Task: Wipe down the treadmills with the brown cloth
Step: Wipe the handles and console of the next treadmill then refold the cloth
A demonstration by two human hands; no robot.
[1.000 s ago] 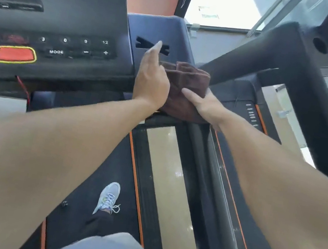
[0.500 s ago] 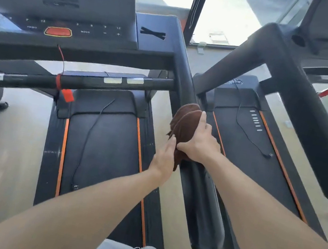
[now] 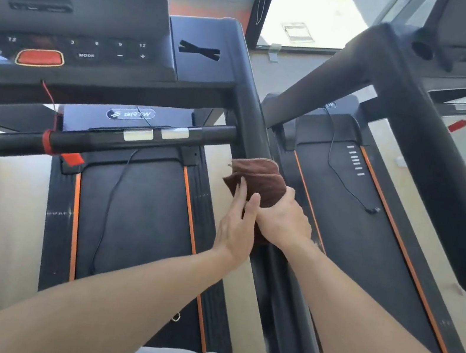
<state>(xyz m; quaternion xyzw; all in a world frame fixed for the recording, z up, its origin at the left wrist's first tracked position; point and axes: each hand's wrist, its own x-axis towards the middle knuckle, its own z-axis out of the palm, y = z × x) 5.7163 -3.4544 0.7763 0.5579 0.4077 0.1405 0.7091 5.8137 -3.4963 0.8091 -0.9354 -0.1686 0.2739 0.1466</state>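
1. The brown cloth (image 3: 257, 180) is wrapped around the right handrail (image 3: 253, 124) of the near treadmill (image 3: 137, 215), partway down the rail, below the console (image 3: 73, 33).
2. The right hand (image 3: 281, 219) is clenched around the cloth and the rail beneath it, thumb up against the fabric.
3. The left hand (image 3: 237, 227) lies flat with straight fingers, its fingertips (image 3: 242, 185) touching the cloth's loose left edge (a released grip, holding nothing).
4. The two hands touch each other on the rail's left side.
5. A red stop button (image 3: 40, 57) sits on the console's front edge, and a red safety clip (image 3: 71, 158) hangs off the crossbar (image 3: 101, 139).
6. A second treadmill (image 3: 350, 228) stands just to the right, a thin black cable (image 3: 346, 180) lying on its belt.
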